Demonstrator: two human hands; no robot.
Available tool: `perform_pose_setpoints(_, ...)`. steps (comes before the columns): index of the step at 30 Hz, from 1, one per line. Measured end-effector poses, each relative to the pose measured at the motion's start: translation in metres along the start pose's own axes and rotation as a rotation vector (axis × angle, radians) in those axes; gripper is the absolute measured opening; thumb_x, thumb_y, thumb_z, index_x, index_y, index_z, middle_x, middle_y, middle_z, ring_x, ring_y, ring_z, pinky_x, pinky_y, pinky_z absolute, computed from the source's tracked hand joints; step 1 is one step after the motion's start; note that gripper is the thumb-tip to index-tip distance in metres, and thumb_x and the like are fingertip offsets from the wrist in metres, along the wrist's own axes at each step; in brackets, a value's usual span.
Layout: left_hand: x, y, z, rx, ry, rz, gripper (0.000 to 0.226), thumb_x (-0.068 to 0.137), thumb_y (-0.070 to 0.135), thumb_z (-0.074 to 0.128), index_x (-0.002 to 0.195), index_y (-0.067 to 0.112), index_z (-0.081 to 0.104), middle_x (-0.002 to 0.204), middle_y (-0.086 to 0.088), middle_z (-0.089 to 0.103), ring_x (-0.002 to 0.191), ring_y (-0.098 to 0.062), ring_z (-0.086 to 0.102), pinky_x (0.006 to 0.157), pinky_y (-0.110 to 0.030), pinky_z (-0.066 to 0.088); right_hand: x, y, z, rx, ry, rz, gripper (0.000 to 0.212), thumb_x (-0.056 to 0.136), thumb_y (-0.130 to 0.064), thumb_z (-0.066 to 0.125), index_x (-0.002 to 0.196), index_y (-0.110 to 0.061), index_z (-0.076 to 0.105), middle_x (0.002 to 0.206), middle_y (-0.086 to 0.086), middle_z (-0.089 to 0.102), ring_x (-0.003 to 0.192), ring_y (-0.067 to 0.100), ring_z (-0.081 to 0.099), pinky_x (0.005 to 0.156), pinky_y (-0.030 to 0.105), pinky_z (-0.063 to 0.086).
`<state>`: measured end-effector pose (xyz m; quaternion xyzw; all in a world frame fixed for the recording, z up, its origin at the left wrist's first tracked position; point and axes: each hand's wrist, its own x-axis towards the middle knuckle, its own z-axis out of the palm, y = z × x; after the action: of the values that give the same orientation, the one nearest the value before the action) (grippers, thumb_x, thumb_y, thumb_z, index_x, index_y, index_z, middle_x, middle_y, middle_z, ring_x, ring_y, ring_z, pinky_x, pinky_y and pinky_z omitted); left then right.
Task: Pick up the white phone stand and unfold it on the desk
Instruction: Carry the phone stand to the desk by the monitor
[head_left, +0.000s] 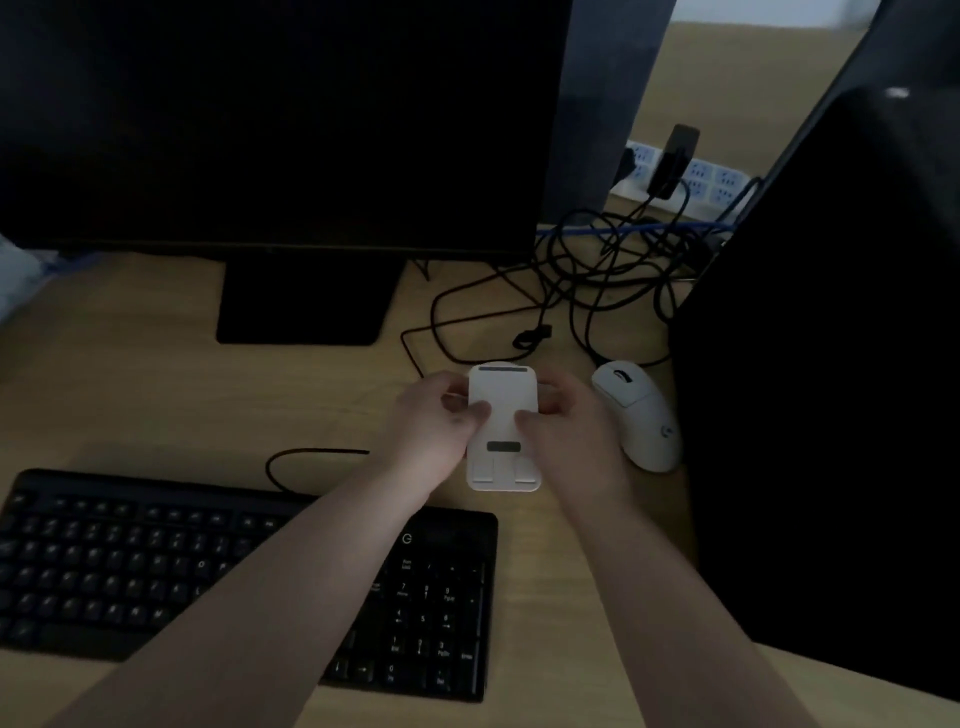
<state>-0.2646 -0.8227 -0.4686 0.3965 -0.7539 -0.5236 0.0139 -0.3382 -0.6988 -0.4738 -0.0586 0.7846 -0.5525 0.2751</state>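
The white phone stand (502, 410) is a flat rounded slab with grey pads near its top and bottom, held just above the wooden desk (130, 395) beyond the keyboard. My left hand (441, 421) grips its left edge, thumb pressed on the face. My right hand (563, 421) grips its right edge, thumb also on the face. The stand looks folded flat; its underside is hidden.
A black keyboard (156, 566) lies under my left forearm. A white mouse (641, 410) sits just right of my right hand. A dark monitor (280, 124) stands behind, tangled black cables (587, 275) and a power strip (701, 182) at the back right, a black tower (831, 389) at right.
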Motion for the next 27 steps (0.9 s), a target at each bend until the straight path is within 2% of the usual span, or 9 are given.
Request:
perform_pose_setpoints(6, 0.011, -0.017, 0.006, 0.053, -0.038, 0.011, 0.034, 0.099, 0.027, 0.066, 0.131, 0.016, 0.065, 0.117, -0.003, 0.072, 0.099, -0.022, 0.071, 0.087, -0.046, 0.061, 0.006, 0.019, 0.007, -0.038, 0.035, 0.009, 0.047, 0.084, -0.003, 0.062, 0.084, -0.05, 0.061, 0.089, -0.018, 0.072, 0.079, 0.007, 0.072, 0.064, 0.035, 0.061)
perform_pose_setpoints(9, 0.017, -0.021, 0.008, 0.063, -0.037, 0.024, 0.036, 0.098, 0.028, 0.067, 0.132, 0.016, 0.064, 0.113, 0.002, 0.069, 0.095, -0.015, 0.068, 0.077, -0.033, 0.059, 0.01, 0.023, 0.008, -0.032, 0.036, 0.014, 0.048, 0.083, 0.0, 0.06, 0.085, -0.048, 0.062, 0.081, -0.022, 0.073, 0.073, 0.001, 0.071, 0.063, 0.031, 0.061)
perform_pose_setpoints(11, 0.02, -0.023, 0.009, 0.069, -0.026, 0.042, 0.035, 0.097, 0.029, 0.068, 0.13, 0.017, 0.065, 0.106, 0.007, 0.066, 0.088, -0.005, 0.064, 0.068, -0.024, 0.053, 0.014, 0.023, 0.009, -0.023, 0.029, 0.009, 0.048, 0.083, 0.002, 0.06, 0.084, -0.046, 0.062, 0.076, -0.033, 0.071, 0.069, -0.005, 0.069, 0.057, 0.025, 0.058)
perform_pose_setpoints(13, 0.023, -0.024, 0.008, 0.061, -0.022, 0.046, 0.033, 0.096, 0.028, 0.07, 0.127, 0.017, 0.067, 0.101, 0.011, 0.066, 0.086, -0.003, 0.065, 0.066, -0.024, 0.053, 0.015, 0.021, 0.01, -0.018, 0.02, -0.002, 0.047, 0.085, 0.001, 0.061, 0.084, -0.046, 0.06, 0.074, -0.041, 0.067, 0.067, -0.011, 0.067, 0.05, 0.017, 0.052)
perform_pose_setpoints(15, 0.026, -0.024, 0.006, 0.041, -0.023, 0.034, 0.031, 0.096, 0.027, 0.071, 0.124, 0.017, 0.068, 0.097, 0.013, 0.067, 0.086, -0.007, 0.069, 0.067, -0.027, 0.057, 0.016, 0.02, 0.011, -0.021, 0.026, -0.016, 0.048, 0.088, 0.0, 0.062, 0.084, -0.047, 0.059, 0.073, -0.045, 0.065, 0.067, -0.014, 0.066, 0.05, 0.018, 0.051)
perform_pose_setpoints(17, 0.029, -0.024, 0.004, 0.039, -0.016, 0.038, 0.028, 0.095, 0.026, 0.072, 0.121, 0.016, 0.069, 0.095, 0.014, 0.067, 0.085, -0.008, 0.07, 0.066, -0.026, 0.057, 0.019, 0.021, 0.014, -0.023, 0.036, -0.03, 0.049, 0.089, 0.0, 0.063, 0.083, -0.049, 0.058, 0.074, -0.042, 0.066, 0.067, -0.014, 0.066, 0.049, 0.017, 0.051)
perform_pose_setpoints(20, 0.033, -0.025, 0.002, 0.044, -0.005, 0.046, 0.026, 0.094, 0.025, 0.074, 0.119, 0.016, 0.07, 0.101, 0.007, 0.071, 0.085, -0.01, 0.071, 0.065, -0.026, 0.057, 0.023, 0.021, 0.018, -0.034, 0.059, -0.056, 0.049, 0.09, -0.001, 0.064, 0.083, -0.048, 0.056, 0.077, -0.022, 0.07, 0.064, -0.017, 0.063, 0.042, 0.007, 0.045)
perform_pose_setpoints(22, 0.035, -0.025, -0.001, 0.044, -0.007, 0.034, 0.029, 0.094, 0.025, 0.074, 0.121, 0.015, 0.07, 0.105, 0.002, 0.073, 0.086, -0.013, 0.072, 0.07, -0.031, 0.06, 0.025, 0.019, 0.02, -0.049, 0.054, -0.075, 0.045, 0.091, -0.003, 0.066, 0.085, -0.046, 0.056, 0.085, -0.019, 0.067, 0.065, -0.016, 0.062, 0.042, 0.005, 0.043)
perform_pose_setpoints(27, 0.031, -0.018, -0.003, 0.146, -0.009, 0.073, 0.035, 0.096, 0.031, 0.069, 0.128, 0.014, 0.067, 0.114, 0.0, 0.073, 0.091, -0.015, 0.072, 0.077, -0.033, 0.061, 0.019, 0.012, 0.009, -0.054, 0.018, -0.069, 0.028, 0.095, -0.013, 0.066, 0.103, -0.04, 0.062, 0.09, -0.017, 0.067, 0.075, -0.005, 0.065, 0.05, 0.013, 0.049)
